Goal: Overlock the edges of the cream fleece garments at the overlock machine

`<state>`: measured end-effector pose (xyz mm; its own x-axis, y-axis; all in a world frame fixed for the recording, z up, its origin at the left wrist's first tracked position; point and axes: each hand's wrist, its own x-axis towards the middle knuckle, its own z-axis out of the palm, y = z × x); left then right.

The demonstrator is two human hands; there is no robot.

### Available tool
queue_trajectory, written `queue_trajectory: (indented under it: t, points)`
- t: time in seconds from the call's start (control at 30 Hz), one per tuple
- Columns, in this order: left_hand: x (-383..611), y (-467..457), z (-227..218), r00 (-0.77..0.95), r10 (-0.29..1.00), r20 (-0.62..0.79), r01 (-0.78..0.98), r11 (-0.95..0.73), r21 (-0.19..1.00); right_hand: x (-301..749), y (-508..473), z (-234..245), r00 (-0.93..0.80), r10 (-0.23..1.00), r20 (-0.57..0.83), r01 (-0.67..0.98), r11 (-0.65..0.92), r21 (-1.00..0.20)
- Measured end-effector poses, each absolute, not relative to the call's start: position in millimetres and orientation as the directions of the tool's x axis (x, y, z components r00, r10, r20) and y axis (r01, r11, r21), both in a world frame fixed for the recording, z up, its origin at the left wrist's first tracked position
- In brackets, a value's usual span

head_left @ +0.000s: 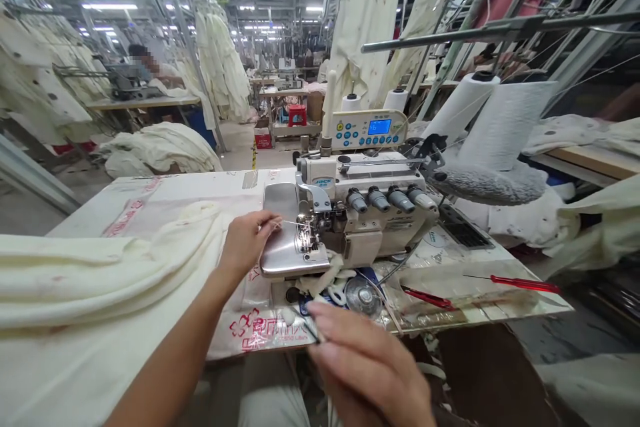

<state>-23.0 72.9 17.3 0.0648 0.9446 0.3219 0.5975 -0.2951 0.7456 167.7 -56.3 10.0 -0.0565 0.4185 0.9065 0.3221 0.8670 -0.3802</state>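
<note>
My left hand (250, 233) is over the metal plate of the overlock sewing machine (370, 207), thumb and fingertips pinched together. From them a white thread (293, 223) runs to the needle area, where a light shines. My right hand (370, 367) is closer to me, in front of the table edge, and blurred. Its fingers are closed around a thin dark tool (306, 323), whose kind I cannot make out. Cream fabric (150, 273) lies across the table's left side, beside my left forearm. Cream scraps (330, 280) hang below the machine's plate.
Red-handled snips (427, 297) and a red-handled screwdriver (525, 283) lie on the right of the table. White thread cones (505, 123) stand behind them, under a metal bar (450, 37). A control panel (370, 129) tops the machine. A co-worker (155, 70) sits far left.
</note>
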Motion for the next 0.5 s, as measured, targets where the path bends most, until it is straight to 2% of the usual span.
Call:
queue_trajectory:
  t: [0.13,0.17,0.2,0.23,0.3,0.4,0.43,0.47,0.5]
  points:
    - [-46,95,21,0.147,0.958,0.247,0.536,-0.287,0.794,217,-33,4,0.113,0.648,0.753,0.466,0.635,-0.616]
    - [-51,97,22,0.159,0.957,0.241,0.523,-0.289,0.802,227,-25,3,0.115,0.684,0.721,0.524,0.575,-0.629]
    - [-57,97,24,0.168,0.957,0.235,0.512,-0.288,0.809,235,-17,3,0.065,0.706,0.706,0.6,0.538,-0.593]
    - [-62,95,26,0.194,0.956,0.219,0.499,-0.288,0.817,240,-10,3,-0.038,0.722,0.691,0.686,0.522,-0.507]
    - [-74,86,32,0.328,0.932,0.154,0.445,-0.296,0.845,242,1,6,-0.293,0.732,0.615,0.809,0.532,-0.248]
    - [-87,69,38,0.618,0.785,-0.027,0.408,-0.292,0.865,235,11,10,-0.569,0.686,0.454,0.8,0.589,0.113]
    - [-89,66,39,0.654,0.753,-0.07,0.439,-0.302,0.846,232,13,10,-0.626,0.659,0.418,0.772,0.6,0.209]
    - [-88,63,38,0.621,0.781,-0.071,0.496,-0.322,0.806,230,15,11,-0.672,0.634,0.382,0.739,0.606,0.295]
    - [-85,62,37,0.52,0.854,-0.015,0.577,-0.338,0.744,228,17,10,-0.708,0.619,0.341,0.706,0.604,0.37]
